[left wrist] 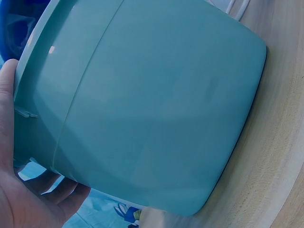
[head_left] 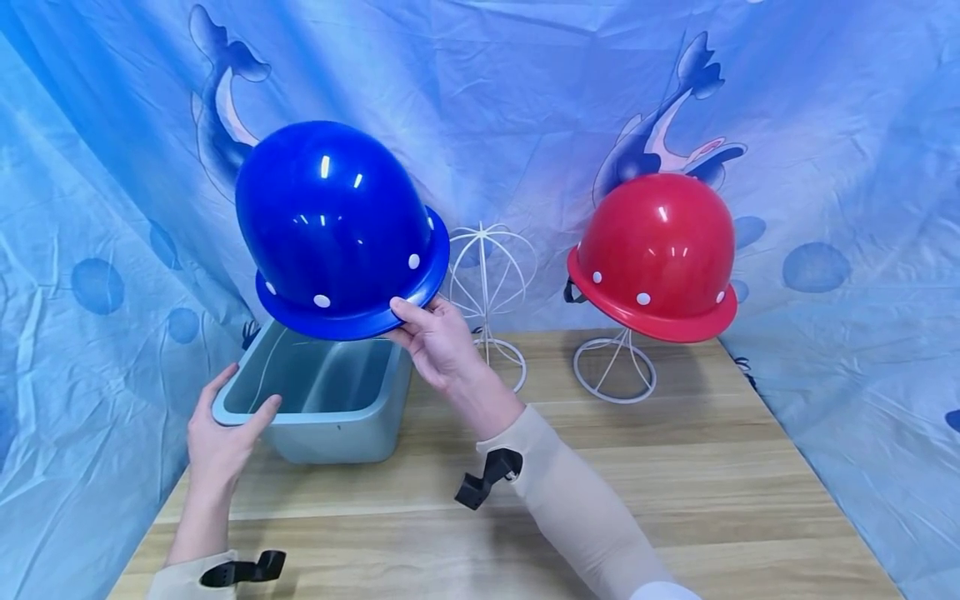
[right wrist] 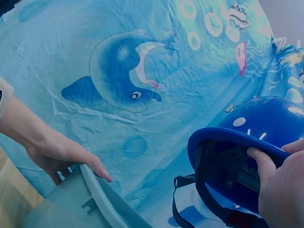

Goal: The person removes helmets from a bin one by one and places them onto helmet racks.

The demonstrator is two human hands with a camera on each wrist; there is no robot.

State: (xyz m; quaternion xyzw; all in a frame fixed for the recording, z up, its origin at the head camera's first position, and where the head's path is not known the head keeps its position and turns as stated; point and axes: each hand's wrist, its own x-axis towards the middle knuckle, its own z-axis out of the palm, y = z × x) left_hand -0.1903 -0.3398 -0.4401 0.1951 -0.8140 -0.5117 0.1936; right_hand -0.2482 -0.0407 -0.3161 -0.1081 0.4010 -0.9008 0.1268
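My right hand [head_left: 447, 348] pinches the brim of a glossy blue hard hat [head_left: 330, 217], thumb on top and fingers underneath. The hat is held up above a blue-green plastic bin [head_left: 330, 439], dome facing up and slightly tilted. Its dark inside and a hanging black chin strap [right wrist: 179, 190] show in the right wrist view. At the near left corner of the bin, my left hand [head_left: 219, 442] grips the rim, with the thumb over the edge and the other fingers along the outside. The bin stands upright on the wooden table.
A red hard hat [head_left: 660, 250] sits on a white wire stand [head_left: 615, 400] at the right. Behind my right hand is a bare white wire stand [head_left: 482, 237]. A blue curtain [head_left: 495, 100] with dolphin prints hangs behind the wooden table [head_left: 600, 467] and along its sides.
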